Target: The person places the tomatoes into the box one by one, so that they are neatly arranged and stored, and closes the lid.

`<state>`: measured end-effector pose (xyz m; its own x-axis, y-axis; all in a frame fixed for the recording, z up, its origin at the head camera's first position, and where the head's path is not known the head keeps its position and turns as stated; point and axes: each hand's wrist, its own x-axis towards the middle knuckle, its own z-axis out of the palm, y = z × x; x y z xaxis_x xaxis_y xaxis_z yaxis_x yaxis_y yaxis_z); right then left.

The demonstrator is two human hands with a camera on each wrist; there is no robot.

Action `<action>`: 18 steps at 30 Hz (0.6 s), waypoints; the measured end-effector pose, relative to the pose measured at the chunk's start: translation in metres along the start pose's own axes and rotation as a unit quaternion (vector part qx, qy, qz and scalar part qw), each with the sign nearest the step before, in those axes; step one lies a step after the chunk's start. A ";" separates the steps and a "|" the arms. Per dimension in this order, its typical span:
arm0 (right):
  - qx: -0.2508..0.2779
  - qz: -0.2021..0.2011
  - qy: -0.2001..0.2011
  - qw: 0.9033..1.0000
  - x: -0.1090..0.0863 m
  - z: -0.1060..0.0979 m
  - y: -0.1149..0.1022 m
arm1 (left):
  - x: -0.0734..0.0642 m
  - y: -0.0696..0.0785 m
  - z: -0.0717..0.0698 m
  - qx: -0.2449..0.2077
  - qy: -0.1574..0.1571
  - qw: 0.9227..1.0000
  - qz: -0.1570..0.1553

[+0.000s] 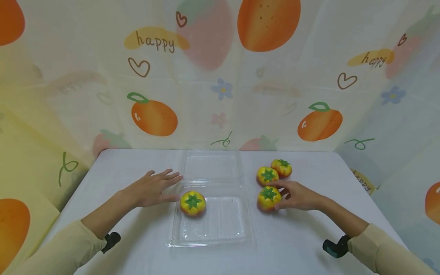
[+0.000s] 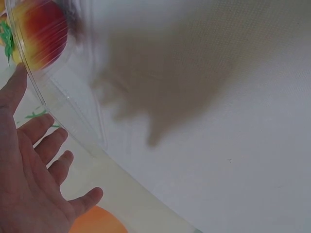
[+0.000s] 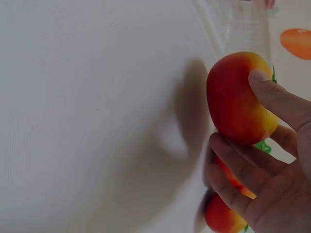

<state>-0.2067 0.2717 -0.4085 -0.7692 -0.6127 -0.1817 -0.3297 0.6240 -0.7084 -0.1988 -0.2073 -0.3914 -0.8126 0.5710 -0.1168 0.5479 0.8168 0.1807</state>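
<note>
The right hand pinches a round, yellow-red, green-leaved fruit, some fingertips hidden; the left hand spreads open beside a faint-edged clear plastic box.

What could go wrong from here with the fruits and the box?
1. The right hand holds the front fruit close to the middle fruit; lifting could knock that one and make it roll.
2. The left hand is open beside the box, not gripping it, so the box might slide if bumped.
3. The boxed fruit has space to its right and may roll.
</note>
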 end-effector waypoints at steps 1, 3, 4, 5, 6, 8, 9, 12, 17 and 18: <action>-0.007 0.000 0.002 1.000 -0.001 -0.002 -0.002 | 0.000 0.000 0.000 0.000 0.000 1.000 -0.001; -0.016 -0.001 0.008 1.000 -0.002 -0.005 -0.007 | 0.000 0.001 0.001 0.001 0.001 1.000 -0.001; -0.021 -0.002 0.012 1.000 -0.002 -0.007 -0.010 | 0.000 0.000 0.000 0.003 0.002 1.000 0.001; -0.025 -0.003 0.016 1.000 -0.002 -0.009 -0.014 | 0.000 0.000 0.001 0.003 0.002 1.000 0.000; -0.030 -0.006 0.020 0.999 -0.002 -0.011 -0.017 | 0.001 0.000 0.001 0.004 0.002 1.000 0.001; -0.038 -0.016 0.027 0.999 -0.002 -0.013 -0.025 | 0.001 -0.001 0.001 0.008 0.003 1.000 0.003; -0.042 -0.022 0.029 0.998 -0.001 -0.013 -0.028 | 0.001 -0.001 0.001 0.010 0.003 1.000 0.005; -0.049 -0.039 0.031 0.998 0.002 -0.012 -0.040 | 0.002 -0.002 0.001 0.014 0.004 1.000 0.006; -0.051 -0.051 0.025 0.997 0.009 -0.006 -0.060 | 0.002 -0.004 0.004 0.017 0.001 1.000 0.006; -0.050 -0.054 0.023 0.997 0.011 -0.005 -0.064 | 0.002 -0.004 0.004 0.017 0.001 1.000 0.007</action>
<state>-0.1964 0.2274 -0.3618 -0.7495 -0.6576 -0.0759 -0.4627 0.6024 -0.6504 -0.2020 -0.2089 -0.3965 -0.8054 0.5818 -0.1133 0.5651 0.8114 0.1492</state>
